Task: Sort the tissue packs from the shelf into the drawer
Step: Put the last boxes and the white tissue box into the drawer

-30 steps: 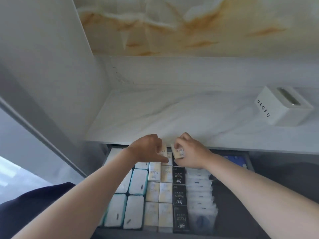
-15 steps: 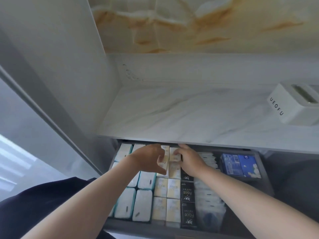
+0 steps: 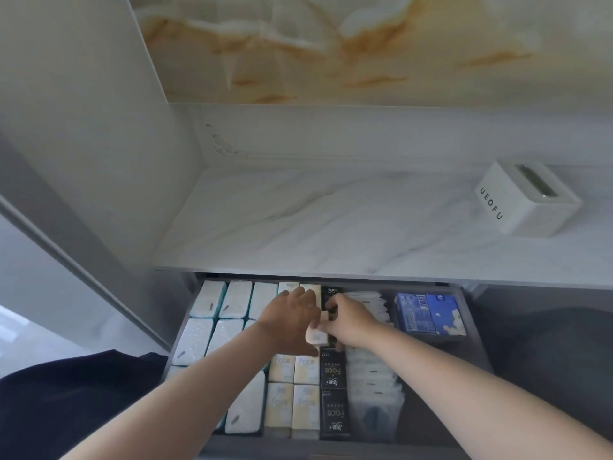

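Tissue packs filed in rows across the drawer: white-and-teal at left, then cream, black, clear sachets. Up at the shelf lip a second ago with a cream pack in each hand; now lowered deep over the cream and black rows. Right hand pinching a cream tissue pack by its end. Left hand laid over the same spot, fingers fairly straight, grasp impossible to tell. On the marble shelf, only a UEOFU tissue box. Judged near finished: seating this pack in its column.
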Available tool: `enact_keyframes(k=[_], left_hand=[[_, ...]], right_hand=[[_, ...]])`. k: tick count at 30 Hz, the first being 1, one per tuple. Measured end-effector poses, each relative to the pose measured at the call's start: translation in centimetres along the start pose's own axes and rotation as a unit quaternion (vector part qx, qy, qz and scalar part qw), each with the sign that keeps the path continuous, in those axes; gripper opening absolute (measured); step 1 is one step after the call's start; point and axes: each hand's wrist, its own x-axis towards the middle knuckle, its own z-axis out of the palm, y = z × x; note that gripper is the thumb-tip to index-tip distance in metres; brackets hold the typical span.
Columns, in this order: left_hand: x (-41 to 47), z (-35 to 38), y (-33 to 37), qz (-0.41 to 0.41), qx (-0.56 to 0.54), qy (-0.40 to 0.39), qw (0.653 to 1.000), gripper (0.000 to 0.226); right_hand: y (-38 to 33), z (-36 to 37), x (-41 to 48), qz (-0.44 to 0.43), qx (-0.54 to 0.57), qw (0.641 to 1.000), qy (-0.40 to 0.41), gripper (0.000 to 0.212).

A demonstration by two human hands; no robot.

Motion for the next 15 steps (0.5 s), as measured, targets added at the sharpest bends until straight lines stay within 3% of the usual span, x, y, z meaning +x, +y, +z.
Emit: enact_keyframes(k=[4,9,12,15], left_hand=[[-0.7,0.6,-0.8,0.003,0.008,0.006,1.000,0.053],[-1.3,0.9,-1.9,-0.036,-0.029,-0.004,0.999,0.077],[-1.2,0.9,-2.1,-0.036,-0.024,-0.018,0.999,0.076],[-0.7,0.3,-2.0,-0.041,0.001,-0.052,0.998,0.075]], right_hand=[[-0.1,1.1,0.4,-0.044,-0.077,0.993,0.079,0.051],[-0.7,1.8,0.8,-0.055,-0.033,0.996,0.066,0.039],[-0.9,1.3,0.9,-0.060,-0.010,0.993,0.098,0.039],[-1.1,0.9,0.8,-0.056,-0.021,0.997,0.044,0.047]])
